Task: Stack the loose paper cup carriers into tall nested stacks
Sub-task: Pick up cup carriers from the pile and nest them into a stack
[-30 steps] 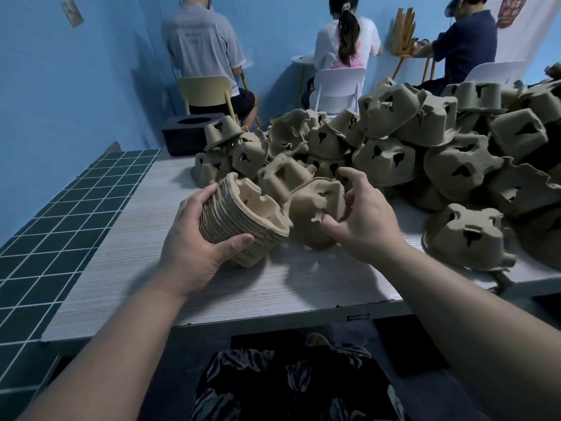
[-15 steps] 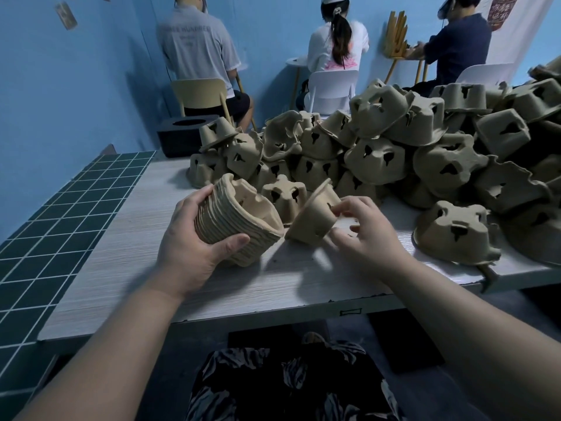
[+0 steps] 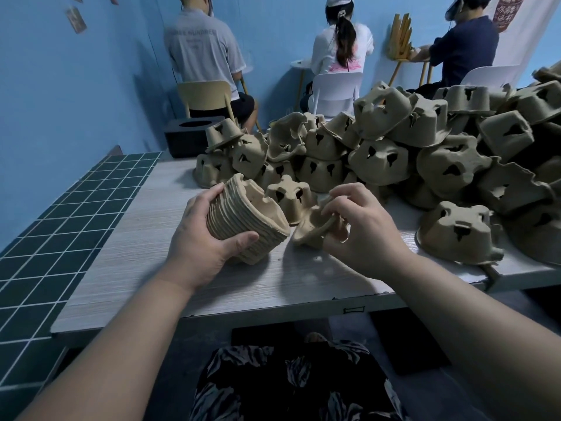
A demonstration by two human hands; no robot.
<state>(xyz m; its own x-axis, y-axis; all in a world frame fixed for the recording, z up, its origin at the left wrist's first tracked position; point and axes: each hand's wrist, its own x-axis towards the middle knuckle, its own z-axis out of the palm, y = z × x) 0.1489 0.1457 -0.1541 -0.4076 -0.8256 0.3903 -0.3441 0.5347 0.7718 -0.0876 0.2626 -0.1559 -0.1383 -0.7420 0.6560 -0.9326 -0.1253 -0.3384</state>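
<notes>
Gripped tilted, open-mouthed ribbed nested stack of brown pulp cup carriers [image 3: 243, 221] in left hand [image 3: 197, 238], pinched single loose brown pulp carrier [image 3: 315, 226] in right hand [image 3: 361, 229], evidently for nesting.

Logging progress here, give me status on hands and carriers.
Left hand grips nested stack, tilted. Right hand pinches one loose carrier beside it. Big pile behind; nothing between.

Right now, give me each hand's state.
Left hand: grips the nested stack.
Right hand: fingers pinch a loose carrier.
</notes>
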